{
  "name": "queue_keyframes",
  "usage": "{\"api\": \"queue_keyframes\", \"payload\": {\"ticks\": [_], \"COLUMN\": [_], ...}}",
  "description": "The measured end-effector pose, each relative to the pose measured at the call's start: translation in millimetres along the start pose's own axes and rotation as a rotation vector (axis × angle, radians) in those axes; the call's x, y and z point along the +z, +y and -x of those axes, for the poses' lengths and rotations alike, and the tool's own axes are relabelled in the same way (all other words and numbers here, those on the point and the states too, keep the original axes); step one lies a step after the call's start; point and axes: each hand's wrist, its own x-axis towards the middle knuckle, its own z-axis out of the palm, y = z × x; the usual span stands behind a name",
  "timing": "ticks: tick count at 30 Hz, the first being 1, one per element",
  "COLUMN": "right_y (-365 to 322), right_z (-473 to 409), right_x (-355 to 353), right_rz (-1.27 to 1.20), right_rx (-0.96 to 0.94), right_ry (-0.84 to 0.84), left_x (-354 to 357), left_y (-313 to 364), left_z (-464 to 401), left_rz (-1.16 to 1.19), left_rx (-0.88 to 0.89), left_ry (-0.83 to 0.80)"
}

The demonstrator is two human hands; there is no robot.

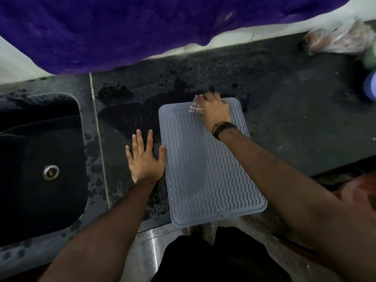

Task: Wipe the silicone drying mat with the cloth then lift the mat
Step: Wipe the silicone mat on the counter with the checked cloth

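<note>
A grey silicone drying mat (205, 169) with wavy ridges lies flat on the dark counter, its near edge hanging slightly past the counter's front. My right hand (213, 110) is at the mat's far edge and presses a small striped cloth (195, 107) onto it, fingers curled over the cloth. My left hand (145, 157) lies flat on the counter just left of the mat, fingers spread, the thumb touching the mat's left edge.
A dark sink (40, 159) with a metal drain is set in the counter at the left. Wet patches (126, 115) darken the counter behind the mat. A purple cloth (122, 27) hangs above. Plastic bags (333, 39) and containers sit at the far right.
</note>
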Motion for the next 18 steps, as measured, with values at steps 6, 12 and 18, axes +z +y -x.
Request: {"api": "queue_keyframes", "payload": {"ticks": [6, 12, 18], "right_y": [6, 14, 13], "right_z": [29, 129, 183], "right_x": [23, 34, 22], "right_rz": [0.017, -0.009, -0.036], "right_rx": [-0.045, -0.089, -0.126], "right_ry": [-0.045, 0.007, -0.033], "left_x": [0, -1, -1], "left_y": [2, 1, 2], "left_z": [-1, 0, 1], "left_rz": [0.006, -0.001, 0.0], "left_rx": [-0.001, -0.006, -0.003], "left_ry": [0.005, -0.005, 0.003]}}
